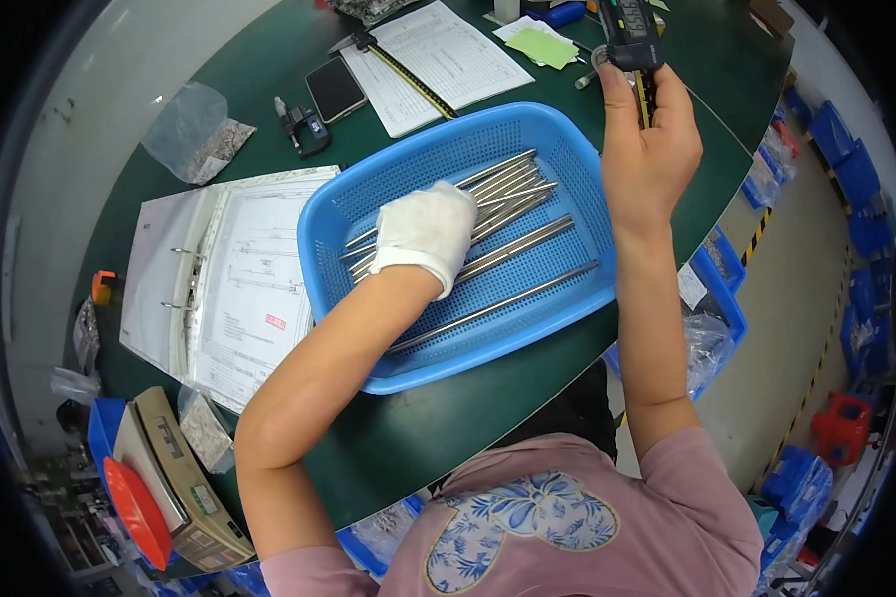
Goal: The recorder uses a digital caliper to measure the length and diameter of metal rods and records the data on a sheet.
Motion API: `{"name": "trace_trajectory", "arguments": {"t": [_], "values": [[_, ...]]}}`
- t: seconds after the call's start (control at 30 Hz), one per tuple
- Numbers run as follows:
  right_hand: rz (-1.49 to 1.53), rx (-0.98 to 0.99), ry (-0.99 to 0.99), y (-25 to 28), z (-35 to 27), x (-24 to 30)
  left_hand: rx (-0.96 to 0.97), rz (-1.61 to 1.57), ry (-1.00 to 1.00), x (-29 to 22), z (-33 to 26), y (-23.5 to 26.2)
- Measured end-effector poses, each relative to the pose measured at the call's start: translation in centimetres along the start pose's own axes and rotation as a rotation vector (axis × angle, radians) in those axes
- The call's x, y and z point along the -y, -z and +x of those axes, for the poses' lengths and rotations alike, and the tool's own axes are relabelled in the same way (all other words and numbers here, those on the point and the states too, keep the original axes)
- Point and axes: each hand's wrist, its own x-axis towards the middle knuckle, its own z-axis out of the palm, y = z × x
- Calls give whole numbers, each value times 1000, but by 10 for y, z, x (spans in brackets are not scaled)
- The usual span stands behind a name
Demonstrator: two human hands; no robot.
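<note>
My left hand (425, 234), in a white glove, reaches into a blue perforated plastic basket (468, 360). Its fingers curl down onto the thin metal rods (513, 247) lying there, and the fingertips are hidden beneath the glove. The rods lie slantwise, several bunched around the hand and one (508, 303) apart toward the near side. Bare and raised beyond the basket's right end, my right hand (654, 149) grips a black digital caliper (632, 35). The caliper's display faces up, and its upper part runs out of the picture.
Left of the basket lies an open ring binder (259, 269) with drawings. Behind are a phone (336, 90), a micrometer (304, 127), paper sheets (448, 60), a second caliper (408, 75) and a bag of small parts (199, 134). A scale-like box (184, 468) stands at the near left.
</note>
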Motion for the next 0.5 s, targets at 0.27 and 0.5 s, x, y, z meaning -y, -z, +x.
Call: {"name": "trace_trajectory", "arguments": {"t": [0.27, 0.5], "values": [[63, 104, -20, 3, -6, 19, 226, -249, -398, -32, -26, 6], [24, 221, 8, 1, -12, 19, 166, -201, -384, -28, -34, 0]]}}
